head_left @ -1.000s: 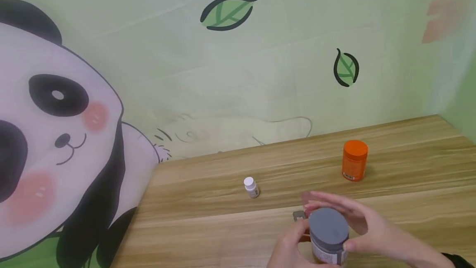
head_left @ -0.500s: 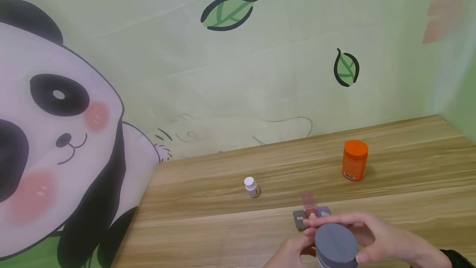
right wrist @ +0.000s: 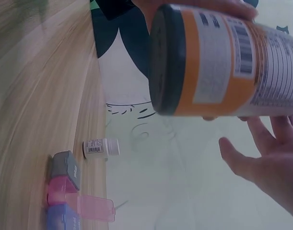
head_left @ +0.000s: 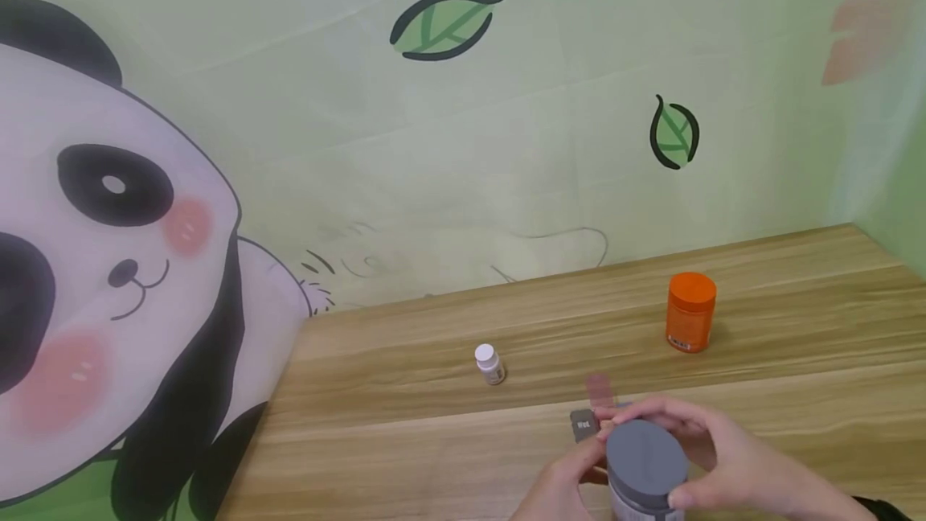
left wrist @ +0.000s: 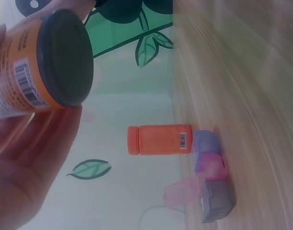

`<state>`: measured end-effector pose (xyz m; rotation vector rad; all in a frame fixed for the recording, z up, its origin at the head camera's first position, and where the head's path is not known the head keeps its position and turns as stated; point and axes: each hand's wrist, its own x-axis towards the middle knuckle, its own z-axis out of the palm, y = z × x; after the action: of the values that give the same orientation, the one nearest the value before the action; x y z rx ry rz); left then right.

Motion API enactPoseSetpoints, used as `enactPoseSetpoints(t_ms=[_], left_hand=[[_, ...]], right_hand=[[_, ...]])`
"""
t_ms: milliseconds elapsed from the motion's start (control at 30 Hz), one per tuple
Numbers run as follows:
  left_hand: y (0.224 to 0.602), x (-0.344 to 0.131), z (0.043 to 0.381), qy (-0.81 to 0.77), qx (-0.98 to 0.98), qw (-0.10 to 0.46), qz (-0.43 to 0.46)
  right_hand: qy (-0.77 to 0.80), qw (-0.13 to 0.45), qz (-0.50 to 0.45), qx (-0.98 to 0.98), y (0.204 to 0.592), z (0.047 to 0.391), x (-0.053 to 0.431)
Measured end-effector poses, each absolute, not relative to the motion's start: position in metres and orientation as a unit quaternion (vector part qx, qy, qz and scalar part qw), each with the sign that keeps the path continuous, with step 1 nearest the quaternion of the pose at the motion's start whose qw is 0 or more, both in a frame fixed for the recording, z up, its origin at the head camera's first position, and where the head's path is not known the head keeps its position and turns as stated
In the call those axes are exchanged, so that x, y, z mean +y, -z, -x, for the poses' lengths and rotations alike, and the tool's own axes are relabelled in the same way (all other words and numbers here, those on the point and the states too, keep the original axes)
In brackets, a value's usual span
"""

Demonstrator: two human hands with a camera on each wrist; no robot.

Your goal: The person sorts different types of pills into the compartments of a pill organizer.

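Hands: two in play, the left hand (head_left: 560, 482) and the right hand (head_left: 738, 465)!
Jars: two on show, one grey-lidded jar (head_left: 646, 463), one orange jar (head_left: 690, 316).
White bottles: just one, the small white bottle (head_left: 490, 365).
Little boxes: three in a row, one grey box (right wrist: 64, 168), one pink box (right wrist: 61, 192), one blue box (right wrist: 62, 219).
Raised lids: one, the pink lid (right wrist: 97, 208).
Desks: a single desk (head_left: 405, 400).
Pandas: one big panda (head_left: 141, 256) on the backdrop (head_left: 564, 111).
Leaves: two in the head view, upper leaf (head_left: 448, 26) and lower leaf (head_left: 674, 133).

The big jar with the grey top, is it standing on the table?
No, in the left wrist view the jar is held clear of the table, with wall showing between them.
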<state>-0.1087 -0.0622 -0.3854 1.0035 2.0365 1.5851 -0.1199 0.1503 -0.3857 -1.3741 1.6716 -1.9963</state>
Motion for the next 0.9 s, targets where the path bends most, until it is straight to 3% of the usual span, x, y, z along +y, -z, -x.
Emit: enactPoseSetpoints(t_ms=[367, 567, 900], left_hand=[[0.391, -0.052, 0.096, -0.538, 0.790, 0.016, -0.295], [0.392, -0.046, 0.094, -0.528, 0.806, -0.048, -0.264], [0.434, -0.039, 0.105, -0.442, 0.828, -0.229, -0.257]], right_hand=[[0.656, -0.011, 0.358, 0.664, 0.377, 0.106, 0.139], [0.640, -0.044, 0.252, 0.724, 0.381, 0.099, 0.131], [0.638, -0.071, 0.109, 0.759, 0.379, 0.089, 0.112]])
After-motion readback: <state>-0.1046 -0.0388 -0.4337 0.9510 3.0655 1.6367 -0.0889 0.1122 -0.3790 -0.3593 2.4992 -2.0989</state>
